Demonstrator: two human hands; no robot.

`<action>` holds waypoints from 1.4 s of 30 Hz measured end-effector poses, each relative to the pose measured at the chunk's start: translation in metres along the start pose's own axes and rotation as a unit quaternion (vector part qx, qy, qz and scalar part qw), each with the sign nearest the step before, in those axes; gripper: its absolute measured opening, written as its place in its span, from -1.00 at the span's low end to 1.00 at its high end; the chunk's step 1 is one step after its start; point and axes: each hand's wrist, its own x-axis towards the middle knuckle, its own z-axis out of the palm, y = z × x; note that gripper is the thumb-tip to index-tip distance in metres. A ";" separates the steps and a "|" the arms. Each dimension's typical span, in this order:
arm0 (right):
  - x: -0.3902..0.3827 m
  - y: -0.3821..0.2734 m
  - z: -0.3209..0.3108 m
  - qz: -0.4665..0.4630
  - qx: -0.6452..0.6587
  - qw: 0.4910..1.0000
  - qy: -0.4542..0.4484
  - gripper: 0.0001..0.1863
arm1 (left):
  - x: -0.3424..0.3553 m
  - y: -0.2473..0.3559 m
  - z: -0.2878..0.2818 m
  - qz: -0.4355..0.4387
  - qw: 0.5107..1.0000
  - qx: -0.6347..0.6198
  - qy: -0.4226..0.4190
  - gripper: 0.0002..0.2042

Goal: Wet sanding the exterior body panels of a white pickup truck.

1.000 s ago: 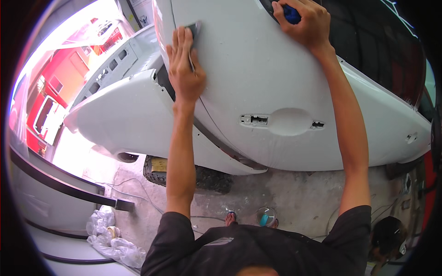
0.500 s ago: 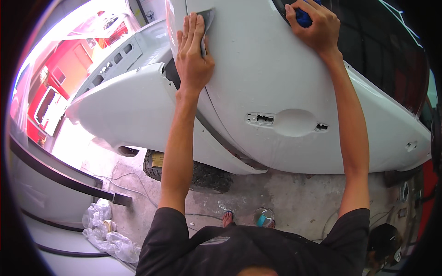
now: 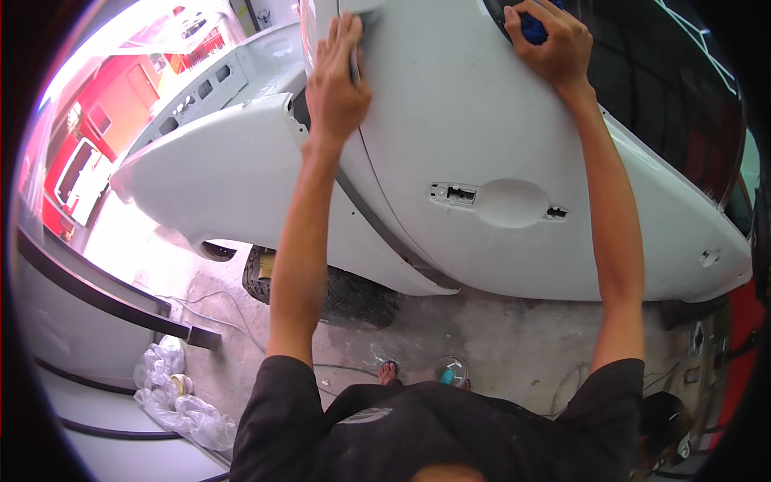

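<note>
My left hand (image 3: 339,90) lies along the upper left part of a white car door (image 3: 450,120). Its fingers are extended and close together over a grey sheet of sandpaper (image 3: 369,19), which is pressed to the panel and sticks out past the fingertips. At the far right, my right hand (image 3: 562,52) is closed around a crumpled blue cloth (image 3: 533,30) by the lower edge of the dark window (image 3: 642,64). Between my forearms sits the bare door handle recess (image 3: 514,202), with open slots at both ends.
A white fender (image 3: 217,161) juts out left of the door, above a black tyre (image 3: 353,297). Clear plastic wrap (image 3: 185,402) lies at the lower left. On the concrete floor, a round container (image 3: 452,371) stands near my foot (image 3: 388,372). Someone's dark-haired head (image 3: 665,422) is at the lower right.
My left hand has shifted slightly on the door, its fingers now slanting more to the right and covering more of the sandpaper. My right hand stays at the window edge. The view has shifted slightly.
</note>
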 end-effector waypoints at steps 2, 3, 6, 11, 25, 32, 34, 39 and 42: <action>0.000 0.000 -0.004 -0.006 -0.005 1.000 0.004 -0.80 | -0.075 0.026 0.009 -0.048 0.999 0.013 0.009 -0.47; 0.002 -0.007 -0.001 -0.007 0.000 1.000 0.010 -0.81 | -0.083 0.024 0.007 -0.052 0.998 0.020 0.016 -0.48; 0.001 -0.004 0.005 0.003 0.006 1.000 0.007 -0.80 | -0.040 0.007 0.002 -0.029 0.999 0.018 0.018 -0.52; -0.005 0.003 0.003 -0.001 -0.011 1.000 -0.003 -0.80 | 0.024 0.002 -0.030 -0.253 0.955 -0.133 -0.082 -0.59; -0.003 0.001 0.005 -0.022 -0.027 0.999 -0.008 -0.78 | -0.037 0.015 0.005 -0.083 0.987 0.096 -0.101 -0.26; 0.001 0.005 0.005 -0.033 -0.014 0.999 -0.009 -0.79 | -0.039 0.015 0.004 -0.108 0.986 0.091 -0.093 -0.27; 0.001 0.001 0.005 -0.032 -0.015 0.999 -0.006 -0.79 | -0.016 0.003 0.005 -0.077 0.990 0.082 -0.083 -0.23; -0.003 0.006 0.003 -0.029 -0.039 0.998 -0.030 -0.80 | -0.090 0.038 0.008 -0.128 0.990 0.017 -0.054 -0.35; -0.001 0.007 0.003 -0.020 -0.019 0.999 -0.016 -0.80 | -0.041 0.014 0.010 -0.092 0.991 0.084 -0.054 -0.25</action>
